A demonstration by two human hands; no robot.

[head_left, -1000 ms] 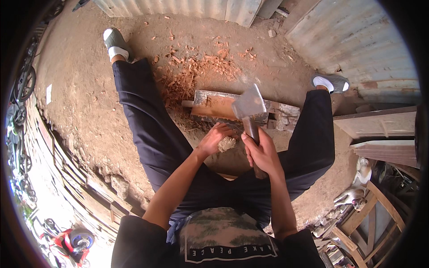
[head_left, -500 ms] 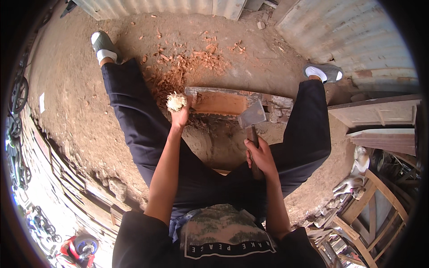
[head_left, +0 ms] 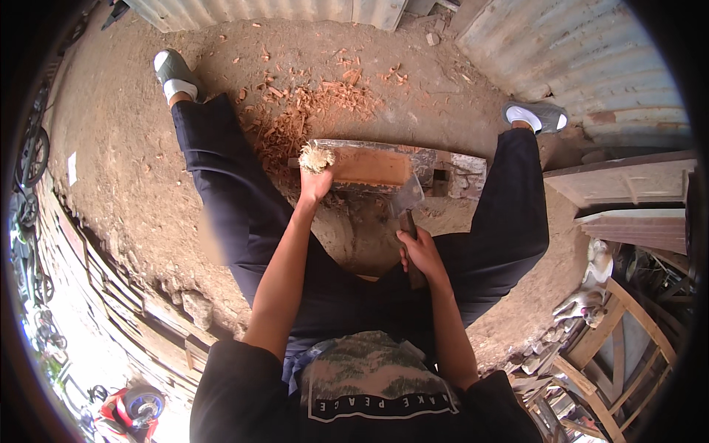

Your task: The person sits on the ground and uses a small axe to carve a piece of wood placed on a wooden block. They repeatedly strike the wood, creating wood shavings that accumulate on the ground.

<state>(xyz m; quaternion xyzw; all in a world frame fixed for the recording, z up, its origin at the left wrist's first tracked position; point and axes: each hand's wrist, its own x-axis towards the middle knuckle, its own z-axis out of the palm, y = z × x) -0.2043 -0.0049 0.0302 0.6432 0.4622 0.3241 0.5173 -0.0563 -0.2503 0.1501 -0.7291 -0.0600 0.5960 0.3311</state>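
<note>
My left hand (head_left: 314,184) grips an upright tool with a pale, frayed wooden top (head_left: 317,156) at the left end of a weathered timber block (head_left: 369,170), which has a long reddish carved recess; the tool's lower part is hidden. My right hand (head_left: 421,252) is closed round the wooden handle (head_left: 414,278) of a hatchet-like tool, its broad grey blade (head_left: 408,194) by the block's near edge. The block lies on the dirt between my outstretched legs.
Wood shavings (head_left: 340,96) spread beyond the block. Corrugated metal sheets (head_left: 561,66) line the far side and right. Two dogs (head_left: 580,303) lie at right beside wooden panels (head_left: 631,184) and scrap frames. Stacked planks (head_left: 125,280) and a red motorbike (head_left: 125,410) are at left.
My left hand has moved forward and left to the block's end, then slightly right. My right hand has lowered the blade from over the block toward its near edge.
</note>
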